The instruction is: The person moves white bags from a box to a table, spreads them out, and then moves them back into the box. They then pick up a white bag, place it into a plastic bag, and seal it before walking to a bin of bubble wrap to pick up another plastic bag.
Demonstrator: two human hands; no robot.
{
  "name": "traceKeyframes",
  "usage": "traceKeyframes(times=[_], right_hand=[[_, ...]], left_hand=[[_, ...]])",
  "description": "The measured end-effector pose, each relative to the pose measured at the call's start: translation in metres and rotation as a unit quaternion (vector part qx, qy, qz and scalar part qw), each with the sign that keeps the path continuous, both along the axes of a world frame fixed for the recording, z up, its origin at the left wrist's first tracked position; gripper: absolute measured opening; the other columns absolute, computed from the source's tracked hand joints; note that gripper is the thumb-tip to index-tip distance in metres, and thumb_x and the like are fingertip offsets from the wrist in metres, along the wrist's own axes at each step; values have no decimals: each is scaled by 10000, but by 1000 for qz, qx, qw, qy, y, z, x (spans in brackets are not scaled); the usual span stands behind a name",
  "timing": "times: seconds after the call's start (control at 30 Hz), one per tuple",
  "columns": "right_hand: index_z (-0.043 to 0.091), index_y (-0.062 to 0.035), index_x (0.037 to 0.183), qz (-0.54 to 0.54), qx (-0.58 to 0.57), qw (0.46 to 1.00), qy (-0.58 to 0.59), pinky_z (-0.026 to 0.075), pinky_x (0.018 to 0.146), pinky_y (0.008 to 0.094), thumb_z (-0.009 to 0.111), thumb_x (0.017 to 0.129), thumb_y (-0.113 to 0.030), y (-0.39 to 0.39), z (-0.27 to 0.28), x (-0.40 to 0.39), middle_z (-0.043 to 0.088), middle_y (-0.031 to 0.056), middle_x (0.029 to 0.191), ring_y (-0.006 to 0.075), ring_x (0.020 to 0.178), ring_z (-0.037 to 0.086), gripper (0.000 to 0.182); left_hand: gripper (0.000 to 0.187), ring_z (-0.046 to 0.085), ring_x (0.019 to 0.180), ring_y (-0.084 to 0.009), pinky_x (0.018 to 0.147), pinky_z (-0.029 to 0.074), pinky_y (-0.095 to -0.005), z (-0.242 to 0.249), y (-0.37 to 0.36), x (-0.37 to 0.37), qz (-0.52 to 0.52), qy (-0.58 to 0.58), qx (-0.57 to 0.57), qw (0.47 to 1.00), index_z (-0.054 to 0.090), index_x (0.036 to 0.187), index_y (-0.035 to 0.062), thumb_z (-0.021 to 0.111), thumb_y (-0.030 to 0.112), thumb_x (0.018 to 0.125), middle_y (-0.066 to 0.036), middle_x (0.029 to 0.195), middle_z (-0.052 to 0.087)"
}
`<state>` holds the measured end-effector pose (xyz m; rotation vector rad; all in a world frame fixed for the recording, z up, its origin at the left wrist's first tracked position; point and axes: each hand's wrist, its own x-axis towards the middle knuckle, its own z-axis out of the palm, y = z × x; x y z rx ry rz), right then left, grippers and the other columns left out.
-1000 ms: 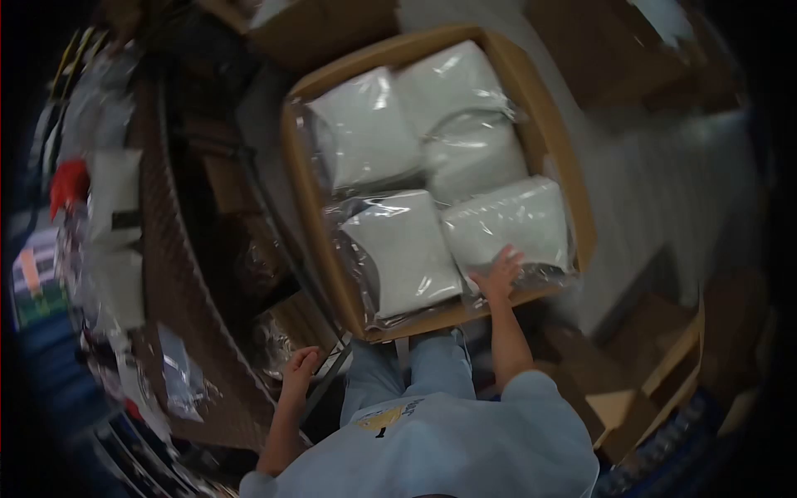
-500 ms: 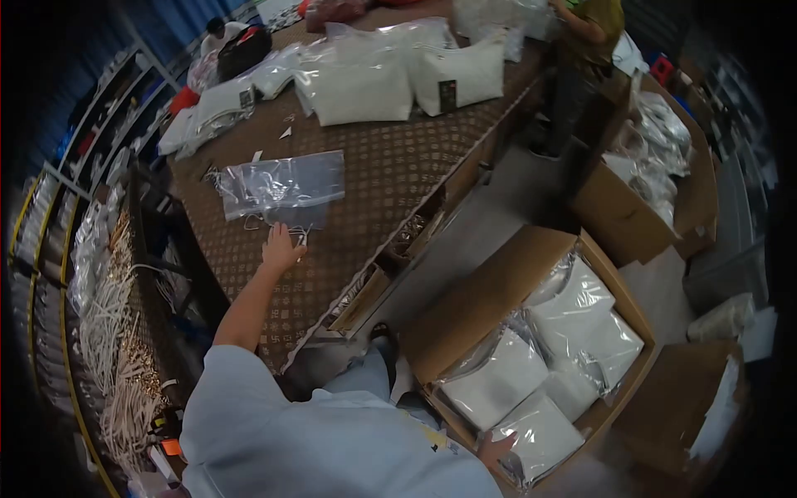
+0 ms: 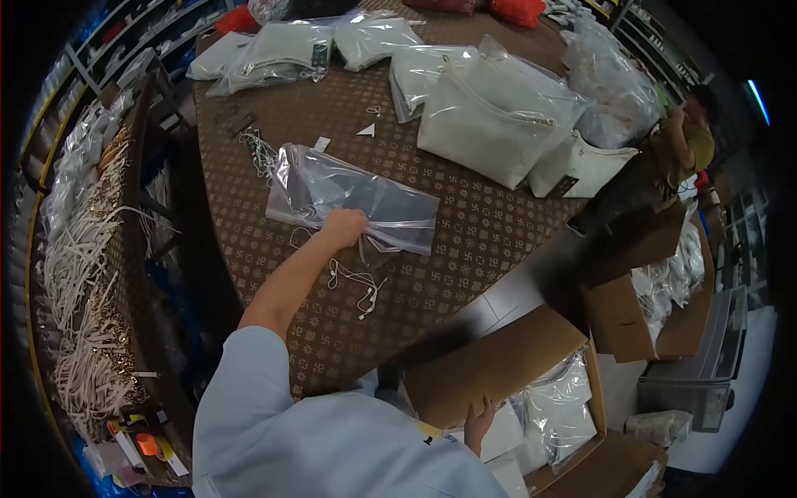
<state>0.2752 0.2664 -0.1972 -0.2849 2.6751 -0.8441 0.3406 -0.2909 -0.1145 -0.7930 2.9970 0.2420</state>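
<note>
My left hand [image 3: 344,227] is closed on the near edge of a clear plastic bag [image 3: 398,205], which bunches up under the fingers. The bag lies flat on a brown patterned tablecloth [image 3: 465,241]. Just below it are loose white cords [image 3: 364,290], and a tangle of thin cords [image 3: 260,158] sits at its left end. My right hand [image 3: 479,422], fingers apart, is by the inner side of an open cardboard box [image 3: 490,365]. White bags in clear plastic [image 3: 560,415] fill that box.
White bags in plastic [image 3: 490,124] stand along the table's far side. Another person [image 3: 689,141] is at the right. A second carton [image 3: 623,307] stands behind the open box. Hanging white straps [image 3: 87,299] line the left rack.
My left hand has gone from spread beside the clear bag to gripping its edge. My right hand has lifted from a wrapped bag towards the box's side. The view has shifted.
</note>
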Motion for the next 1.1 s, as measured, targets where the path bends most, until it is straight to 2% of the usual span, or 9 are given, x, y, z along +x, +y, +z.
traceKeyframes(times=[0.23,0.37,0.43,0.5,0.67,0.83,0.9,1.0,1.1], right_hand=[[461,-42,1160,244,-98,961,87,326,935,400,610,750,-166,-158,75,-31,431,169,1207,355,1123,391,454],[452,-144,1193,644,-156,741,104,257,974,473,591,764,-255,-263,93,2,370,120,1279,324,1211,297,465],[449,-172,1196,704,-174,682,95,240,979,487,581,768,-282,-299,67,10,372,107,1278,311,1218,288,461],[443,-199,1199,807,-258,512,138,226,987,477,564,773,-304,-351,36,-9,382,74,1273,298,1199,306,455],[458,-186,1166,652,-90,669,346,285,937,471,547,785,-258,-540,73,-86,415,38,1240,276,1156,357,398],[556,-118,1036,703,-305,639,70,443,765,372,541,803,-244,-538,169,-132,587,56,953,260,891,547,264],[604,-99,949,703,-315,625,129,474,689,340,547,808,-251,-526,205,-175,610,65,845,260,784,575,214],[618,-75,916,554,-398,703,203,481,655,302,577,796,-159,-512,272,-259,620,90,838,245,737,596,152],[615,-51,908,408,-467,771,142,476,638,297,575,792,-107,-504,308,-314,621,108,813,239,720,600,136]], left_hand=[[172,607,684,-252,565,453,-322,127,-104,7,203,497,16,844,593,919,114,502,229,828,-114,735,620],[267,584,737,-91,576,427,-216,236,-92,60,247,685,143,671,568,1005,1,499,220,871,-44,846,627],[292,593,798,-126,611,436,-211,256,-82,93,269,675,96,680,540,1064,1,490,219,876,-79,936,616],[295,595,813,-145,615,445,-230,254,-69,123,295,666,57,682,527,1086,13,488,216,875,-89,957,608],[298,547,710,-76,543,390,-187,260,-22,172,415,613,18,672,527,1093,29,480,230,878,-34,868,595],[214,426,572,-28,471,325,-181,261,7,215,526,523,-23,670,586,944,34,493,213,873,31,688,490],[197,421,554,-41,462,322,-197,246,20,226,526,476,-61,702,581,885,25,493,200,871,35,652,479],[228,404,511,-85,447,317,-253,198,21,173,454,526,-88,714,539,744,-11,487,175,865,21,547,423],[230,430,530,-116,473,348,-286,138,43,134,550,304,28,778,525,734,-14,499,186,845,-43,551,445]])
